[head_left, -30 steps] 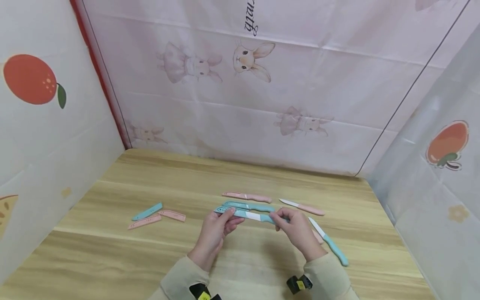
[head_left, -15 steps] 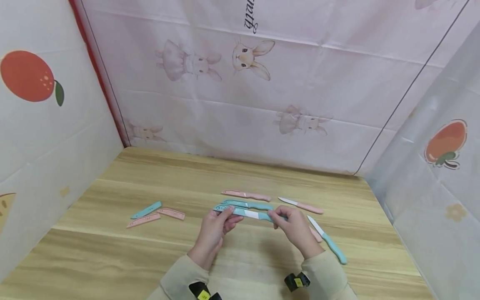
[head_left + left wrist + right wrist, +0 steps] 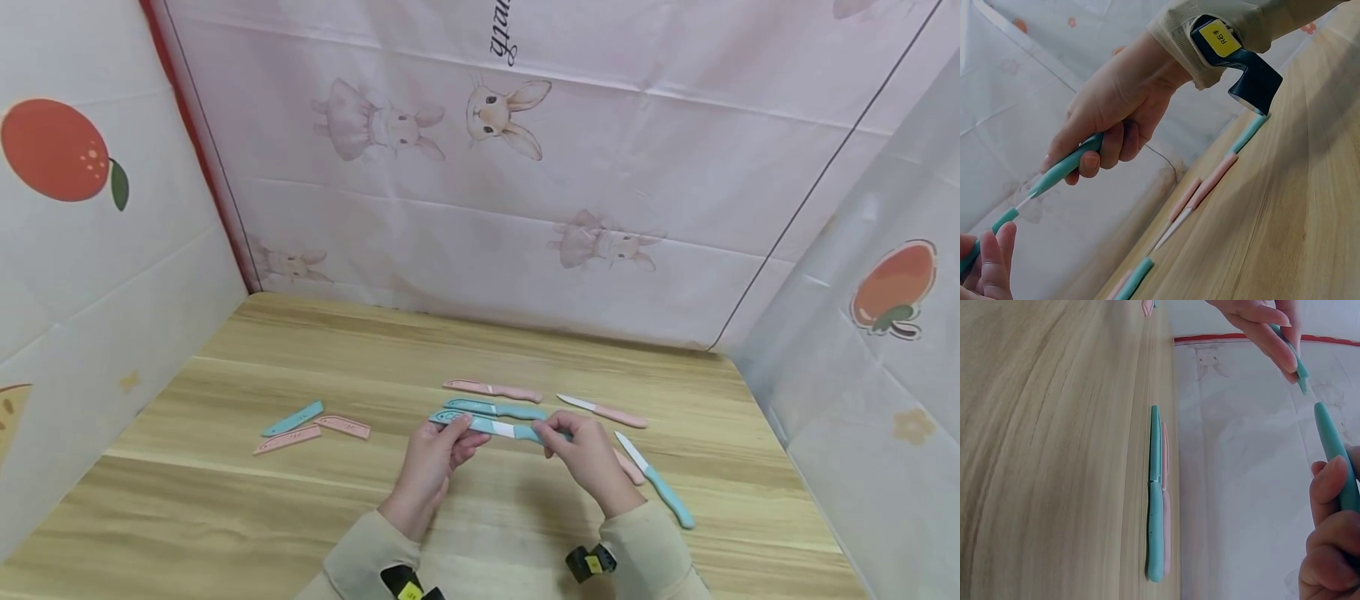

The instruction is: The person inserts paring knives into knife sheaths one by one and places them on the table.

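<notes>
My left hand (image 3: 426, 471) pinches a teal blade sheath (image 3: 481, 425) between thumb and fingers, raised over the table. The right hand (image 3: 596, 467) grips the teal handle (image 3: 1066, 165) of a paring knife (image 3: 504, 430), whose white blade is partly inside that sheath. A short white stretch of blade shows between sheath and handle. Just behind them on the table lie a sheathed teal knife (image 3: 517, 412) and a sheathed pink knife (image 3: 516, 392), side by side. In the right wrist view the left fingers (image 3: 1266, 337) wrap the sheath, in line with the knife.
On the right lie a bare-bladed pink knife (image 3: 621, 417), a bare-bladed teal knife (image 3: 667, 493) and another pink handle (image 3: 630, 468), partly hidden by the right hand. At left are a loose teal sheath (image 3: 294, 418) and two pink sheaths (image 3: 345, 427). Printed sheets wall the wooden table (image 3: 187, 500).
The white stretch of blade between sheath and handle has become slightly shorter, with the right hand shifting slightly left. Both hands keep their grips. Things on the table have stayed put.
</notes>
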`<state>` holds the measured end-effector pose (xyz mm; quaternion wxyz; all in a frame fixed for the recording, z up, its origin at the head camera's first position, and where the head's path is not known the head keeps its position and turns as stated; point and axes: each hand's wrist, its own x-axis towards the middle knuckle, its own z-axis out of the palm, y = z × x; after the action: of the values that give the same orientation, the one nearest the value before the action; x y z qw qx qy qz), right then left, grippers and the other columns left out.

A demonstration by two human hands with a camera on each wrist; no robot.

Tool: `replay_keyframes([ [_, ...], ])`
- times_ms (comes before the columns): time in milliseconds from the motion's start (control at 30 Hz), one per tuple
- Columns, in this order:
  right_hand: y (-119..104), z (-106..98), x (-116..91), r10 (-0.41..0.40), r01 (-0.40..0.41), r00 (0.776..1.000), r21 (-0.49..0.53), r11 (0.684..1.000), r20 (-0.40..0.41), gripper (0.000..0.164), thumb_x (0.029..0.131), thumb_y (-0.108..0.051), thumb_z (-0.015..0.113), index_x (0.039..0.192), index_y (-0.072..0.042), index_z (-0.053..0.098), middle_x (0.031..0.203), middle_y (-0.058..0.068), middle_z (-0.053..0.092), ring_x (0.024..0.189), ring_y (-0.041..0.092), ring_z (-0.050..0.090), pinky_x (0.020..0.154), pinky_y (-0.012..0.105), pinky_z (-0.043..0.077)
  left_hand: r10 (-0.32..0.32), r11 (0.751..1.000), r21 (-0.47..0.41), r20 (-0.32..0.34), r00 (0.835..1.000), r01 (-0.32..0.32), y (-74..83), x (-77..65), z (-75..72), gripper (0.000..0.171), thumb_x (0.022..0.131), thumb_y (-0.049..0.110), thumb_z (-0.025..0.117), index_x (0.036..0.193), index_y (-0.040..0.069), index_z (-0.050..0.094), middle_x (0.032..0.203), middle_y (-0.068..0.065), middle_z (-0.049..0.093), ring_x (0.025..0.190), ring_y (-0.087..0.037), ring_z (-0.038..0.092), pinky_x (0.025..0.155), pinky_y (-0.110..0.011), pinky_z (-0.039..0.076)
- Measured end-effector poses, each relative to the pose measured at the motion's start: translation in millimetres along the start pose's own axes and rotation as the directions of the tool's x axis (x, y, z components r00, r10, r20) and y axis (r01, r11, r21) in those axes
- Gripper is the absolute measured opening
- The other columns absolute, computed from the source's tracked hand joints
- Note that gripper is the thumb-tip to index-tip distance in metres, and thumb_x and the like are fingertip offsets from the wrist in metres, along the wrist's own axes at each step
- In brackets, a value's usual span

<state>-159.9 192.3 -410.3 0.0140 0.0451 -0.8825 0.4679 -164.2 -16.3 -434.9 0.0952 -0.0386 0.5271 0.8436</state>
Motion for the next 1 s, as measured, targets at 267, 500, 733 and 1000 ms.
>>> replay_keyframes([
  [267,-1,0,-1,0.003,-0.003,1.000,-0.003,1.000,0.006,0.025,0.091,-0.026,0.061,0.071,-0.011,0.061,0.059,-0.002,0.055,0.049,0.012,0.033,0.044,0.023,0.028,0.009,1.000,0.009,0.016,1.000,-0.009,0.8,-2.2,2.7,0.032,0.097,0.012,0.051,0.118,-0.012,0.049,0.080,-0.007,0.070,0.072,-0.009,0.067,0.058,-0.014,0.051],
  [500,1,2,-1,0.003,-0.004,1.000,0.014,1.000,0.010,0.032,0.090,-0.033,0.061,0.071,-0.008,0.061,0.058,0.001,0.055,0.048,0.011,0.031,0.043,0.022,0.026,0.018,1.000,0.002,0.001,1.000,-0.018,1.1,-3.0,3.4,0.030,0.096,0.012,0.053,0.114,-0.011,0.051,0.078,-0.006,0.069,0.070,-0.008,0.067,0.057,-0.013,0.051],
  [733,0,5,-3,-0.001,0.001,1.000,0.009,1.000,0.008,0.026,0.091,-0.024,0.062,0.069,-0.010,0.060,0.056,-0.001,0.054,0.045,0.010,0.029,0.040,0.021,0.024,0.006,1.000,0.009,0.006,1.000,-0.006,-2.8,-3.6,3.9,0.031,0.095,0.013,0.054,0.114,-0.011,0.051,0.078,-0.006,0.069,0.069,-0.008,0.067,0.057,-0.013,0.051],
  [1000,-1,10,-1,-0.011,0.012,1.000,-0.021,1.000,0.013,0.027,0.091,-0.026,0.061,0.070,-0.010,0.060,0.058,0.007,0.054,0.045,0.010,0.029,0.041,0.022,0.025,0.008,1.000,0.019,0.022,1.000,-0.008,-5.6,-5.4,5.3,0.032,0.096,0.013,0.052,0.117,-0.012,0.050,0.081,-0.008,0.070,0.072,-0.010,0.067,0.059,-0.014,0.051],
])
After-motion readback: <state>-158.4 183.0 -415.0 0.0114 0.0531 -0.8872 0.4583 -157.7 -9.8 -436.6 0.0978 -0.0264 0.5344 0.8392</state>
